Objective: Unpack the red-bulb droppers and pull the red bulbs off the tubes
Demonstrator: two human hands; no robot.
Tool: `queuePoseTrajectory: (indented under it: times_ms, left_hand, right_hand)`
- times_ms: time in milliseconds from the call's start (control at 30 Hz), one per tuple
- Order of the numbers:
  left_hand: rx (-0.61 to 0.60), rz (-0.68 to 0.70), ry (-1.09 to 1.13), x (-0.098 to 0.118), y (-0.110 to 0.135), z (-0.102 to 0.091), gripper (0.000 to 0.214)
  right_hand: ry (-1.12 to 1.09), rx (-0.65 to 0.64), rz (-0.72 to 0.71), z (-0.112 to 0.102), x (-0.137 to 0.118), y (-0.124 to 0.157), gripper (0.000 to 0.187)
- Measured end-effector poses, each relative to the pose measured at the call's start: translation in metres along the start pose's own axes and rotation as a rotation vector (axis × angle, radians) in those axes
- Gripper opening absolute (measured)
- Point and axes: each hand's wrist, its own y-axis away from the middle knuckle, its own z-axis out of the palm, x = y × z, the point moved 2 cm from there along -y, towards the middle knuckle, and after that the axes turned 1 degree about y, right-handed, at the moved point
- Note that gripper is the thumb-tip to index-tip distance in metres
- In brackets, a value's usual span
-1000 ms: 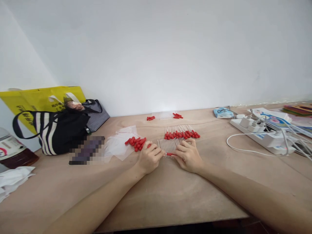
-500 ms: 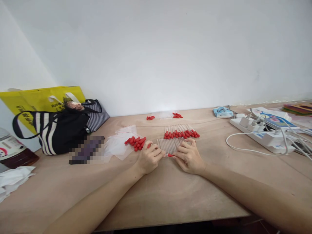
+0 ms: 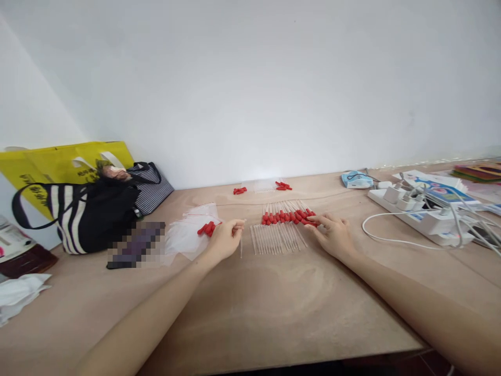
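Forearms come in from the near edge of the wooden table (image 3: 274,313), bare board beneath them. Well to the left of the left fingers, at the near corner, lies crumpled white tissue (image 3: 19,295).

The left hand (image 3: 224,238) is curled, its fingertips closed on the top end of one clear tube (image 3: 241,246), which hangs straight down just to the right of them with its lower end at the board. Behind these knuckles lie loose red caps (image 3: 207,228), resting on a spread of clear bags (image 3: 187,236) that runs off to the left of the fingers.

Between the two hands lies a row of bare tubes (image 3: 277,239), side by side, near both sets of fingers and touched by neither.

The right hand (image 3: 333,234) rests palm down, fingers stretched towards the left. Its thumb and forefinger lie close together at the right end of the red-capped tubes (image 3: 287,215), which sit just beyond the bare row. A red bulb shows between the two tips, but I cannot tell whether they pinch it or only touch it.

To the right of the right fingers a white cable (image 3: 387,237) loops back to a power strip (image 3: 422,219) with plugs in it. Far left of the left fingers stands a striped bag (image 3: 90,214), with a yellow bag (image 3: 58,162) behind it.

Beyond both hands, near the white wall (image 3: 250,94), are two small heaps of red caps (image 3: 240,190), and a blue packet (image 3: 357,180) beyond the right fingers.
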Motion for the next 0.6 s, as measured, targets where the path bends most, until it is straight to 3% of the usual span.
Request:
queuePoseTrajectory:
  times_ms: [200, 333, 433, 600]
  left_hand:
    - [-0.231, -0.219, -0.075, 0.004, -0.032, -0.001, 0.031]
    - [-0.342, -0.277, -0.093, 0.003, -0.042, 0.01, 0.014]
    - [-0.381, -0.302, -0.121, 0.0, -0.047, 0.014, 0.002]
    - [-0.36, -0.272, -0.152, 0.0, -0.052, 0.013, 0.003]
  right_hand:
    - [0.06, -0.052, -0.006, 0.004, -0.002, -0.002, 0.036]
    - [0.106, -0.08, -0.043, 0.008, -0.005, -0.003, 0.038]
    - [0.111, -0.098, -0.038, 0.008, -0.006, -0.004, 0.039]
    - [0.097, -0.109, 0.005, 0.006, -0.008, -0.005, 0.034]
